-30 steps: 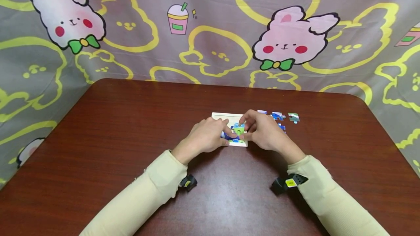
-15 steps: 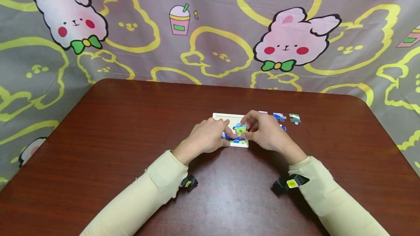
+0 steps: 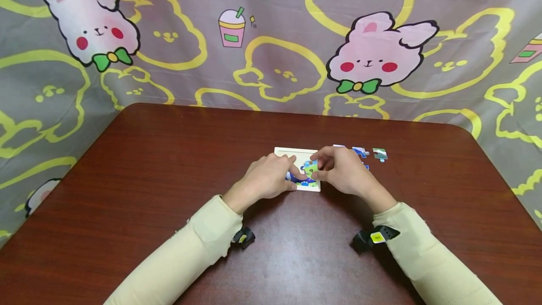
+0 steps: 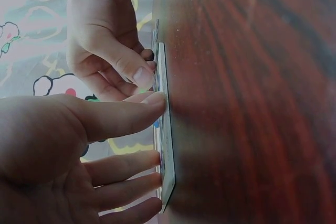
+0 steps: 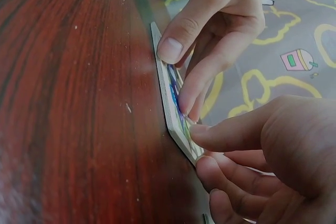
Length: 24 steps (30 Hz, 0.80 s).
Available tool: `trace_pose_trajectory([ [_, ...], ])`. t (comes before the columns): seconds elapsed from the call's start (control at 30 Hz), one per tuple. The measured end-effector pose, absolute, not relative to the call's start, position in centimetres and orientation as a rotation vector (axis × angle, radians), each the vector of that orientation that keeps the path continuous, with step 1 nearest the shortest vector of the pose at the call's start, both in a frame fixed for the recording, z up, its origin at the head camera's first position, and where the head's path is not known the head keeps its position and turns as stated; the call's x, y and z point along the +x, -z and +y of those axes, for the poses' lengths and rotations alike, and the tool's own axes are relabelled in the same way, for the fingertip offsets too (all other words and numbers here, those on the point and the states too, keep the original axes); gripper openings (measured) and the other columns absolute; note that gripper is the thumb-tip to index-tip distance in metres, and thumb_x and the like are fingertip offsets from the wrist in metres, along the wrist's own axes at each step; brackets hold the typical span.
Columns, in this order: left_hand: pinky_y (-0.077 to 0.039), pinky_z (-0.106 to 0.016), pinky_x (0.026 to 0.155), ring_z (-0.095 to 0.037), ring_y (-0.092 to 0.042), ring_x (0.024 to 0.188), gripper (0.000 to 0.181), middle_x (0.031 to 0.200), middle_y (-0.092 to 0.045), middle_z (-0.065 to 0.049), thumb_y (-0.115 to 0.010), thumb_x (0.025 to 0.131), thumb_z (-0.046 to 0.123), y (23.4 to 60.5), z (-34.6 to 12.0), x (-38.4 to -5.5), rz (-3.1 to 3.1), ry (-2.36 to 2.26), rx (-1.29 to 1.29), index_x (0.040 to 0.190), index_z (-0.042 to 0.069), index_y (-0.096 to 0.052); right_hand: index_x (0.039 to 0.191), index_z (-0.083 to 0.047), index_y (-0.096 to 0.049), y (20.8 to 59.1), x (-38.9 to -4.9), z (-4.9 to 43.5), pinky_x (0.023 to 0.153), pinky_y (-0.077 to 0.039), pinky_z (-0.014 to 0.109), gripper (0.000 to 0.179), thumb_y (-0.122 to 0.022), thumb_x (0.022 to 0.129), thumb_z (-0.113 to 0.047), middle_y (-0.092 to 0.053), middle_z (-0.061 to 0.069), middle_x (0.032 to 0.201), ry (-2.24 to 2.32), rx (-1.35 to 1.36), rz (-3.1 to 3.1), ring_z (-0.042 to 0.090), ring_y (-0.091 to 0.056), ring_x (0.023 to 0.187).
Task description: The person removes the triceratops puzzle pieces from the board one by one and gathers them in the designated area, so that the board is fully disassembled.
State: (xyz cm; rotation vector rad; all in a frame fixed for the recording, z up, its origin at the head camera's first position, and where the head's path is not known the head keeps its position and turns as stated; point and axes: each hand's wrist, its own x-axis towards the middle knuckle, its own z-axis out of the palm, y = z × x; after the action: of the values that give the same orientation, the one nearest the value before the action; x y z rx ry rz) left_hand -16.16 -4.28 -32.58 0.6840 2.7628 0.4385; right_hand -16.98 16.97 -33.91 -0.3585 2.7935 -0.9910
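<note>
On the table lies a white puzzle tray (image 3: pixel 296 150) with joined blue and green puzzle pieces in its near part. My left hand (image 3: pixel 267 175) rests on the tray, its thumb at the near edge and its index finger on the dark blue pieces. In the left wrist view, the other fingers of that hand stretch out along the tray. My right hand (image 3: pixel 345 168) holds a green and light-blue puzzle piece (image 3: pixel 311 168) between thumb and fingers at the tray's right side. The right wrist view has the right thumb (image 5: pixel 210 136) pressed onto the pieces, whose faces are mostly hidden.
Loose puzzle pieces lie beyond the right hand, among them a blue one (image 3: pixel 359 151) and a green one (image 3: pixel 379 153). Others are partly covered by that hand. A patterned cloth (image 3: pixel 271 60) hangs behind the brown table (image 3: pixel 190 154).
Both hands stay almost where they were on the tray, with the right fingers still at the green piece. The head view has shifted slightly.
</note>
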Motion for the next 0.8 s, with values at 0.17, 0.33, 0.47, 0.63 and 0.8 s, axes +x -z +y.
trace_pose_trajectory([
  [0.17, -0.059, -0.055, 0.098, -0.035, -0.057, 0.145, 0.03, 0.165, -0.05, 0.0, -0.081, 0.096, 0.032, 32.53, -4.25, -16.16, 2.757, -0.441, 0.681, 0.124, 0.043, -0.079, 0.117, -0.006, -0.076, 33.91, -16.97, 17.03, 0.065, -0.048, 0.032, 0.029, -0.085, 0.089, -0.013, -0.069, 0.007, 0.094, 0.987, -0.363, 2.8, 0.018, -0.064, 0.079],
  [0.33, -0.059, -0.054, 0.098, -0.034, -0.057, 0.144, 0.03, 0.165, -0.05, 0.0, -0.081, 0.096, 0.032, 32.48, -4.23, -16.16, 2.76, -0.436, 0.679, 0.124, 0.043, -0.079, 0.116, -0.006, -0.077, 33.95, -16.99, 17.12, 0.065, -0.048, 0.031, 0.029, -0.085, 0.089, -0.013, -0.07, 0.007, 0.094, 0.985, -0.368, 2.809, 0.017, -0.065, 0.079],
  [0.47, -0.059, -0.055, 0.099, -0.034, -0.058, 0.144, 0.03, 0.165, -0.051, 0.0, -0.081, 0.096, 0.032, 32.49, -4.22, -16.12, 2.764, -0.439, 0.677, 0.124, 0.043, -0.079, 0.115, -0.007, -0.077, 33.97, -17.0, 17.18, 0.066, -0.048, 0.031, 0.029, -0.086, 0.088, -0.013, -0.071, 0.006, 0.093, 0.977, -0.373, 2.818, 0.016, -0.065, 0.078],
  [0.63, -0.059, -0.054, 0.097, -0.035, -0.059, 0.142, 0.03, 0.165, -0.051, 0.001, -0.08, 0.096, 0.032, 32.46, -4.25, -16.02, 2.764, -0.443, 0.674, 0.124, 0.043, -0.079, 0.114, -0.007, -0.078, 33.97, -16.96, 17.24, 0.066, -0.048, 0.031, 0.028, -0.085, 0.089, -0.014, -0.071, 0.006, 0.093, 0.973, -0.38, 2.817, 0.015, -0.065, 0.078],
  [0.8, -0.059, -0.055, 0.098, -0.035, -0.06, 0.141, 0.03, 0.164, -0.052, 0.0, -0.081, 0.095, 0.031, 32.44, -4.27, -15.93, 2.768, -0.454, 0.687, 0.123, 0.041, -0.08, 0.114, -0.007, -0.078, 34.0, -16.93, 17.3, 0.066, -0.048, 0.031, 0.027, -0.085, 0.089, -0.014, -0.07, 0.006, 0.093, 0.979, -0.4, 2.821, 0.014, -0.065, 0.076],
])
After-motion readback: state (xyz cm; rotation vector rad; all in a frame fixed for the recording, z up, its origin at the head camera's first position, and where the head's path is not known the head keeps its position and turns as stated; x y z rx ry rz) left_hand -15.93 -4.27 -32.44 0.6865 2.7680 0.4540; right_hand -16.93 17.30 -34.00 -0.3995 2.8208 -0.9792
